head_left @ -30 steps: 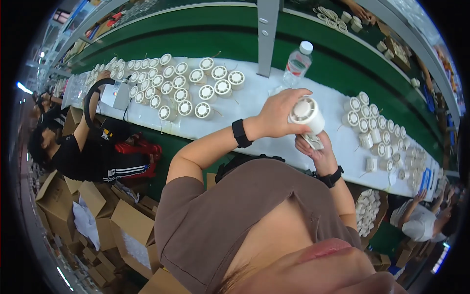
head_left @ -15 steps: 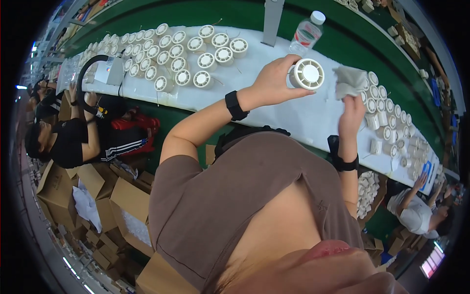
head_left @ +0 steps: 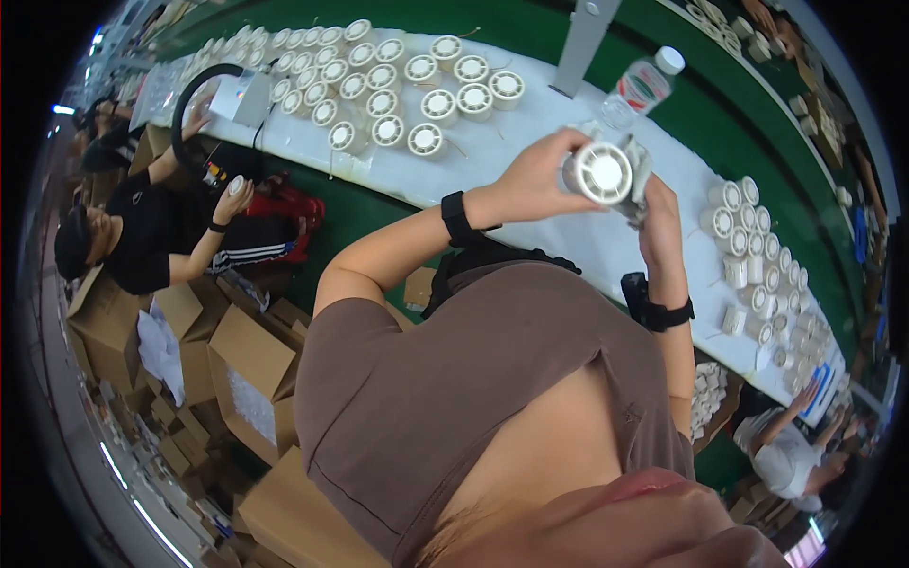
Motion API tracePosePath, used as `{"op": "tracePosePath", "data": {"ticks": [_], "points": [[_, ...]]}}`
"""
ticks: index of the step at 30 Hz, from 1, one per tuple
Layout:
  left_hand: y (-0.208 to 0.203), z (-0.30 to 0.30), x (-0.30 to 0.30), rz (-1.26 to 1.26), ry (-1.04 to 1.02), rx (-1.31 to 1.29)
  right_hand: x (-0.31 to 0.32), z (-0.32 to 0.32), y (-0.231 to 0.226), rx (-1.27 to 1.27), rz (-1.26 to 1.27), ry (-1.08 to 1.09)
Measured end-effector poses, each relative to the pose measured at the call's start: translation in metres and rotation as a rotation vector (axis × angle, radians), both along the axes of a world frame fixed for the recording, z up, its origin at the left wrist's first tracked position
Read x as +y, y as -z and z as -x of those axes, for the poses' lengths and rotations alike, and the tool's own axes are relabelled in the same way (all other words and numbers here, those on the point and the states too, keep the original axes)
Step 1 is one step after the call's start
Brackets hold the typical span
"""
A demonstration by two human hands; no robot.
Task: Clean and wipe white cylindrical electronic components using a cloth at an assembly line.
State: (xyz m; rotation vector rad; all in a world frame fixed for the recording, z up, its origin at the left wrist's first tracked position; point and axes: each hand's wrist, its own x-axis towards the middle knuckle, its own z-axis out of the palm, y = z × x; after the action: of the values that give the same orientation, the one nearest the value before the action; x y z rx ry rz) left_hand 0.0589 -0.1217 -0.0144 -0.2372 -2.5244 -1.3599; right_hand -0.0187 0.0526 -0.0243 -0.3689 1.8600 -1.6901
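My left hand (head_left: 542, 178) is closed round the side of a white round vented device (head_left: 604, 174). Its slotted face with a plain centre disc is turned up toward me. On the device's right side, my right hand (head_left: 660, 213) grips a grey cloth (head_left: 638, 172), which is pressed against the rim. Some of the right fingers are hidden behind the device and cloth. Both hands are over the white-covered table (head_left: 530, 241). More devices of the same kind (head_left: 426, 139) stand in rows to the left, several with thin wires.
A capped water bottle (head_left: 644, 87) stands beyond my hands, near a grey metal post (head_left: 582, 47). White parts (head_left: 757, 246) crowd the table's right end. Co-workers sit left (head_left: 137, 237) and right (head_left: 791, 464). Open cardboard boxes (head_left: 251, 360) fill the lower left.
The cloth in my right hand has moved left and now touches the device. My left hand still holds the device. The view has shifted, and the left co-worker now holds up a small white part.
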Motion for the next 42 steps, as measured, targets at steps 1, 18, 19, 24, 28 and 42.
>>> {"op": "tracePosePath", "data": {"ticks": [1,18,19,24,28,42], "points": [[0.005,0.002,-0.011,-0.129,-0.098,0.052,0.006,0.003,0.004,-0.114,0.118,0.002],[0.103,0.085,-0.256,0.776,-1.098,-0.175,0.069,-0.018,0.044,-0.514,0.477,0.431],[0.105,0.087,-0.252,1.048,-1.101,-0.168,0.071,-0.018,0.045,-0.510,0.481,0.448],[0.104,0.107,-0.268,0.758,-0.969,-0.095,0.073,-0.018,0.035,-0.486,0.455,0.559],[0.123,0.121,-0.267,0.869,-0.876,-0.260,0.076,-0.013,0.042,-0.487,0.474,0.540],[0.035,0.092,-0.098,0.264,-0.567,0.028,0.163,-0.010,0.043,-0.596,0.919,0.544]]}}
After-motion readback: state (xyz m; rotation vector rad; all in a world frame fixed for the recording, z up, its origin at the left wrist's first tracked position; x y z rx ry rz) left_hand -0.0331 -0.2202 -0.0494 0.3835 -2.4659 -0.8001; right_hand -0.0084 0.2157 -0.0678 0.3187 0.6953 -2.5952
